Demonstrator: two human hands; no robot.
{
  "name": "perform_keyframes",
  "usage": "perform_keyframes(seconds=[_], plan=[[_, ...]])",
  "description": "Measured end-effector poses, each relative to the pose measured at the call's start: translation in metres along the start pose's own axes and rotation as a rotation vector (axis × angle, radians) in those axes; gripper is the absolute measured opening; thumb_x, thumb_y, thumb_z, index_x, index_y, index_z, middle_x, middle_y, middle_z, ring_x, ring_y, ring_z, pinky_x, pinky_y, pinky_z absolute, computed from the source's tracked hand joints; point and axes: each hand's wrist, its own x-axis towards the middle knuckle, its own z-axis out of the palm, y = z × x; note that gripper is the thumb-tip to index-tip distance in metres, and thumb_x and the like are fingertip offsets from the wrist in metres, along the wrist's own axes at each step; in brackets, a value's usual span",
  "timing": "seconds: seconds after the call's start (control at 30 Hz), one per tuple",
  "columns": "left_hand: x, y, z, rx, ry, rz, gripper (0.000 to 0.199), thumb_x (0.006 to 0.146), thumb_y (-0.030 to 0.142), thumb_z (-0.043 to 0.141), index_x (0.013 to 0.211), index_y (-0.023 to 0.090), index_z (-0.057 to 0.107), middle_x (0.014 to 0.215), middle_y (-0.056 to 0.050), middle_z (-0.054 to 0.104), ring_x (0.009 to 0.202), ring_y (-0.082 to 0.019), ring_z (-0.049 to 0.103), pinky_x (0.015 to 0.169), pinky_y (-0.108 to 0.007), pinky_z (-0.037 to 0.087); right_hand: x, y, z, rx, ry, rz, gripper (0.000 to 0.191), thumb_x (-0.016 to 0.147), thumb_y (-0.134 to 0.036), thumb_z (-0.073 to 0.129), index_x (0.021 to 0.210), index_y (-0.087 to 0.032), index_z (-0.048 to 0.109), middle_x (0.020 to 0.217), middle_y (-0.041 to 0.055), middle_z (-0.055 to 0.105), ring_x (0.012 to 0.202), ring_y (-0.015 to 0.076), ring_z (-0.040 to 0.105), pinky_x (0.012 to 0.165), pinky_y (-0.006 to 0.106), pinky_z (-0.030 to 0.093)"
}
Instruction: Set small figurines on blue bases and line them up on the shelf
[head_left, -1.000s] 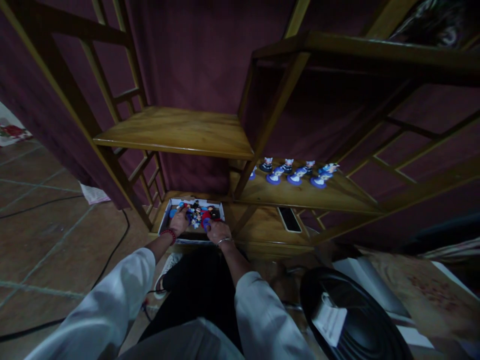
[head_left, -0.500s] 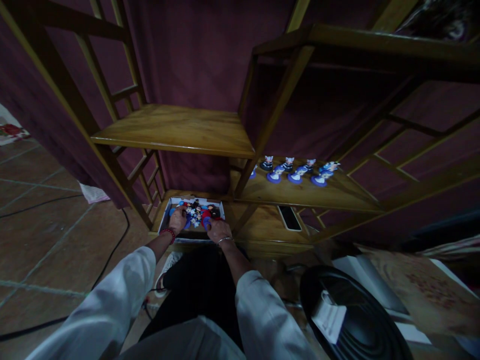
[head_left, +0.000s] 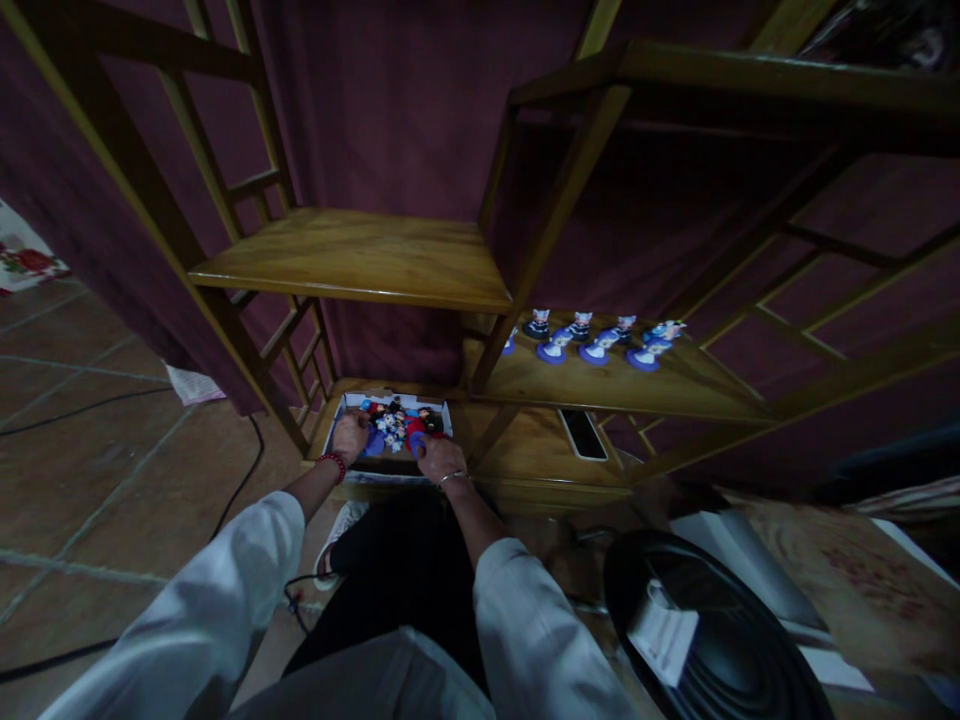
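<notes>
A shallow white-edged box (head_left: 337,412) stands on the low shelf with several small figurines (head_left: 391,430) heaped inside. My left hand (head_left: 349,437), with a red bead bracelet, reaches into the box's left side. Its fingers are closed on a figurine with a purple round base (head_left: 376,441). Over the right side of the box, my right hand (head_left: 441,458) pinches another purple-based figurine (head_left: 417,440), close to red pieces. The fingertips of both hands are partly hidden and the grips are small in view.
Two rows of figurines (head_left: 598,347) stand on the right middle shelf (head_left: 622,390). A phone (head_left: 583,435) lies on the low shelf. An upper left shelf (head_left: 360,262) overhangs the box. At lower right is a black stool (head_left: 720,640) bearing a white object (head_left: 664,634). Cables (head_left: 244,480) cross the floor.
My left hand has shifted slightly left, and more of the purple base beside it shows. My right hand stays by the right-hand figurine. The view has moved a little.
</notes>
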Motion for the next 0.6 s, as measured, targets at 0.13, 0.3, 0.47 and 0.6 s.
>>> perform_keyframes(seconds=[0.13,0.3,0.47,0.6], plan=[[-0.008,0.004,-0.012,0.127,-0.146,0.045,0.026,0.078,0.013,0.045,0.095,0.014,0.065,0.094,-0.009,0.067,0.088,-0.018,0.061,0.075,-0.024,0.043,0.001,0.000,0.001,0.007,-0.013,0.011,0.033,0.085,-0.035,0.038,0.105,-0.021,0.059,0.097,0.0087,0.067,0.093,0.0199,0.060,0.079,0.029,0.042],[-0.017,0.013,-0.006,0.164,-0.278,0.172,0.023,0.077,0.017,0.049,0.094,0.017,0.065,0.091,-0.007,0.068,0.086,-0.018,0.061,0.075,-0.024,0.043,0.001,0.000,0.000,0.001,-0.027,0.012,0.032,0.085,-0.035,0.038,0.105,-0.023,0.059,0.097,0.0084,0.067,0.092,0.0201,0.061,0.078,0.029,0.042],[-0.024,0.013,0.011,0.204,-0.347,0.252,0.028,0.072,0.019,0.056,0.098,0.015,0.062,0.094,-0.011,0.067,0.090,-0.024,0.061,0.076,-0.029,0.044,0.001,-0.001,-0.002,-0.003,-0.024,0.025,0.033,0.085,-0.036,0.039,0.108,-0.023,0.059,0.097,0.0090,0.067,0.091,0.0211,0.061,0.078,0.030,0.042],[-0.026,0.007,0.016,0.198,-0.322,0.247,0.024,0.072,0.020,0.055,0.095,0.016,0.062,0.086,-0.012,0.067,0.084,-0.025,0.063,0.073,-0.032,0.046,-0.001,-0.002,-0.004,-0.002,-0.026,0.012,0.033,0.085,-0.035,0.039,0.107,-0.023,0.060,0.097,0.0095,0.067,0.091,0.0208,0.061,0.078,0.030,0.042]])
